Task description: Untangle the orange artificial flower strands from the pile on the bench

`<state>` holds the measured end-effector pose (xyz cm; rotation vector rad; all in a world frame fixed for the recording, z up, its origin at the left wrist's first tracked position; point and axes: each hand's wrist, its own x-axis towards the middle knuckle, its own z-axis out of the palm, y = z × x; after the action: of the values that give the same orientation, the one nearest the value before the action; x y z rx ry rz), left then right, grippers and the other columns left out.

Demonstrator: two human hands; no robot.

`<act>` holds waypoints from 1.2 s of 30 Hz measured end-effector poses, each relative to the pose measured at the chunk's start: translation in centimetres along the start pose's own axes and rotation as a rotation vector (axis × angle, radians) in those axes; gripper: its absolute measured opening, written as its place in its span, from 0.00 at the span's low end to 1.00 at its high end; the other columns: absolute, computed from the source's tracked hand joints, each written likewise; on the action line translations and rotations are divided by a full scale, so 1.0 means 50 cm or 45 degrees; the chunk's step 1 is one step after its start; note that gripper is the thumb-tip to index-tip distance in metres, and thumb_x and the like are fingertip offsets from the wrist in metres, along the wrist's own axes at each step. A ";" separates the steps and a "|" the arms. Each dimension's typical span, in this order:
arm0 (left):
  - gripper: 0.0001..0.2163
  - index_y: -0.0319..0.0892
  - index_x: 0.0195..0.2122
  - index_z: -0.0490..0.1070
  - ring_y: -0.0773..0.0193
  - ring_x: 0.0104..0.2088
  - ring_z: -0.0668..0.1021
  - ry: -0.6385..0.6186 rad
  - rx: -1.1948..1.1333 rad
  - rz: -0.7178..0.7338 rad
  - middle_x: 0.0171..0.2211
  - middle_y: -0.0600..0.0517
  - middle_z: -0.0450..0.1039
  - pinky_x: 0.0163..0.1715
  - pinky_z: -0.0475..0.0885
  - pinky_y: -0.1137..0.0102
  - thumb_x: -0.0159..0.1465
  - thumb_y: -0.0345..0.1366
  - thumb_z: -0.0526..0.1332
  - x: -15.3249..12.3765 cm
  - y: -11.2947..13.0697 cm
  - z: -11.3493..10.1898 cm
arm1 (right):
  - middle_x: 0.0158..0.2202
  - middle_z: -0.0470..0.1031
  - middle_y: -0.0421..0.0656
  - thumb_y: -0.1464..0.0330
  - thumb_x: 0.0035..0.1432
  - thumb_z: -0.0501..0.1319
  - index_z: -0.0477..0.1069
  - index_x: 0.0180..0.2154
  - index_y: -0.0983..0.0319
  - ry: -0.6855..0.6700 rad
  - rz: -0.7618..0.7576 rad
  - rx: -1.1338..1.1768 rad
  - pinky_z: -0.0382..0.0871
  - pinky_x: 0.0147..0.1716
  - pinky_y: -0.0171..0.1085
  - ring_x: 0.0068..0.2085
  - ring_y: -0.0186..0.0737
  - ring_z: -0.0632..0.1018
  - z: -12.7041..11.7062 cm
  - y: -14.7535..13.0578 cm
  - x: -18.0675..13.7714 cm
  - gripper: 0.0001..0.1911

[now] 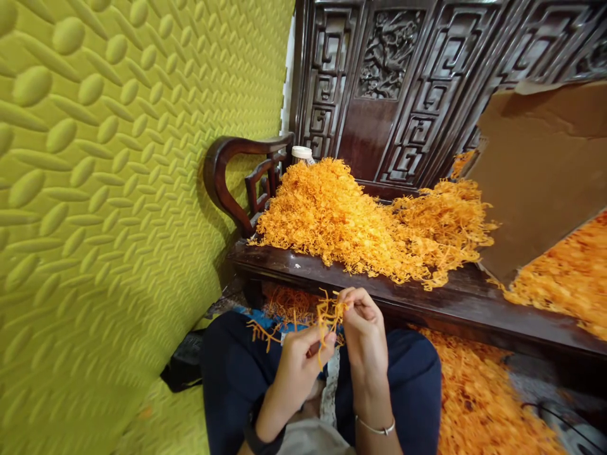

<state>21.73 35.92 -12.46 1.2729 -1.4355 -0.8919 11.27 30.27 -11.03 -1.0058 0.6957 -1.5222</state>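
1. We are holding a small tuft of thin orange stringy strands (327, 314) above our lap, in front of the dark carved wooden counter (427, 297).
2. Our left hand (298, 363) is pinching the tuft from below; our right hand (363, 325) is gripping its top between the fingertips.
3. A big heap of the same orange strands (341, 215) is lying on the counter just beyond.
4. A brown cardboard sheet (535, 170) is leaning at the right; a yellow-green embossed wall (118, 158) is standing to the left.
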 end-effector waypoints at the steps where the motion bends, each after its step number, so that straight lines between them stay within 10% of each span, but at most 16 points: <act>1: 0.14 0.41 0.19 0.64 0.70 0.18 0.59 0.022 0.058 0.049 0.16 0.57 0.57 0.21 0.55 0.74 0.61 0.37 0.55 -0.004 0.005 -0.003 | 0.25 0.63 0.39 0.74 0.43 0.63 0.66 0.22 0.62 0.004 -0.014 -0.009 0.58 0.27 0.31 0.28 0.33 0.65 0.003 -0.004 0.001 0.06; 25: 0.20 0.42 0.16 0.67 0.66 0.20 0.64 0.119 -0.154 -0.088 0.16 0.53 0.62 0.23 0.62 0.72 0.58 0.51 0.58 -0.083 -0.007 -0.047 | 0.25 0.64 0.39 0.74 0.52 0.60 0.66 0.26 0.61 -0.007 -0.501 -0.151 0.59 0.27 0.34 0.28 0.33 0.67 0.055 -0.068 0.040 0.05; 32: 0.25 0.39 0.15 0.63 0.73 0.17 0.55 0.122 -0.256 -0.219 0.14 0.57 0.50 0.18 0.53 0.75 0.61 0.53 0.54 -0.110 -0.055 -0.053 | 0.25 0.64 0.38 0.73 0.49 0.63 0.64 0.27 0.61 0.486 -1.112 -0.063 0.63 0.28 0.33 0.27 0.31 0.68 0.009 -0.172 0.223 0.07; 36: 0.21 0.39 0.22 0.72 0.74 0.16 0.53 0.223 -0.360 -0.253 0.14 0.57 0.53 0.16 0.50 0.76 0.58 0.53 0.58 -0.101 -0.053 -0.072 | 0.37 0.69 0.44 0.70 0.54 0.60 0.63 0.39 0.64 0.428 -1.070 -0.402 0.67 0.42 0.37 0.40 0.33 0.72 0.017 -0.189 0.385 0.10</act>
<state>25.73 40.69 -15.07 1.2577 -1.0187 -1.0475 7.39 13.45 1.74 -1.3959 0.8106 -2.4024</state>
